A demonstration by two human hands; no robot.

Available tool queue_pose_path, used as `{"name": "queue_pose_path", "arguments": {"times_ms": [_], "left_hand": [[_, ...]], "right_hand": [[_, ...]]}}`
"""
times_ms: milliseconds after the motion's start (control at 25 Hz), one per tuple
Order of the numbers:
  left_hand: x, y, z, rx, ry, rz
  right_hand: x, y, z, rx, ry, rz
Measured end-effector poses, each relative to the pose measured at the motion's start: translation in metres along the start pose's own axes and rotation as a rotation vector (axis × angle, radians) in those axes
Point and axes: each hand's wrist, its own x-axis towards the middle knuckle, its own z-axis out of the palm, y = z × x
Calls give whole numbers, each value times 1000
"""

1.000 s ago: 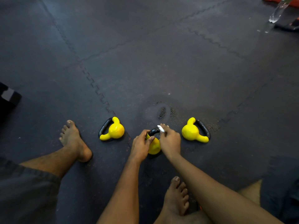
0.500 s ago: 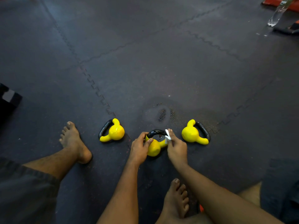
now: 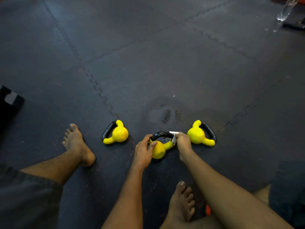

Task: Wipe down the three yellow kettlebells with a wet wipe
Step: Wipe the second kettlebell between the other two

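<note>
Three small yellow kettlebells with black handles lie on the dark rubber floor. The middle kettlebell [image 3: 159,150] is held at its left side by my left hand [image 3: 144,151]. My right hand [image 3: 182,144] pinches a white wet wipe [image 3: 173,136] against the right end of its black handle. The left kettlebell [image 3: 119,134] lies on its side beyond my left hand. The right kettlebell [image 3: 197,135] lies on its side just right of my right hand, apart from it.
My bare left foot [image 3: 77,144] rests left of the kettlebells, my right foot [image 3: 181,202] below them. A worn patch [image 3: 166,114] marks the interlocking mat behind. A clear bottle [image 3: 285,9] stands far right; a black box [image 3: 9,103] sits at the left edge.
My right hand has slid the wipe from the top middle of the handle to its right end, uncovering the handle loop. My left hand stays on the kettlebell.
</note>
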Motion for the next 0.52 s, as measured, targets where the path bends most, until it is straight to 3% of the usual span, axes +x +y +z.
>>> {"name": "queue_pose_path", "arguments": {"times_ms": [120,200,360,440,520], "left_hand": [[0,2,2,-2,4,-6],[1,3,3,-2,13,-14],[0,3,4,-2,35,-17],[0,2,1,4,24,-11],[0,2,-1,3,7,-3]], "right_hand": [[4,9,-2,115,-35,31],[-5,21,3,164,71,-74],[-23,50,13,24,323,-286],[-17,46,9,79,275,-247],[-9,27,-1,46,105,-208]]}}
